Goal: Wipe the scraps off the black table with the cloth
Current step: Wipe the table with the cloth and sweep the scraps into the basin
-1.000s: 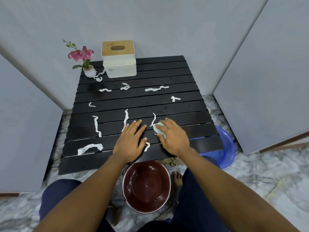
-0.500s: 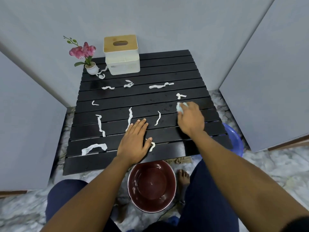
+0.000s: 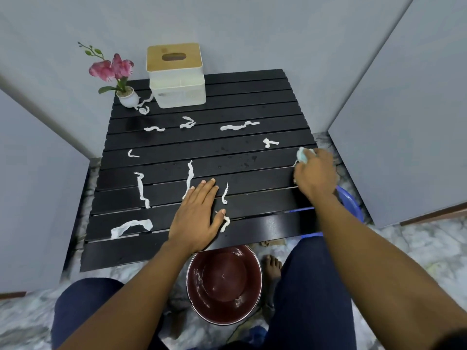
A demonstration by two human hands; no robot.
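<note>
Your right hand (image 3: 314,174) has swept the cloth (image 3: 303,155) out to the right edge of the bench (image 3: 252,102), fingers bunched round it, left hand (image 3: 197,218) pressed flat, nearest scrap (image 3: 270,142) just up-left of the cloth.

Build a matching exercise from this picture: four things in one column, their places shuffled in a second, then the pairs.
1. white tissue box with wooden lid
2. pale blue cloth
3. dark red round basin
4. pink flower in white pot

A. on the floor, by the black slatted table's near edge
B. table's far left corner
C. gripped in the right hand
D. table's far edge, right of the pot

Pairs: 1-D, 2-C, 3-A, 4-B
</note>
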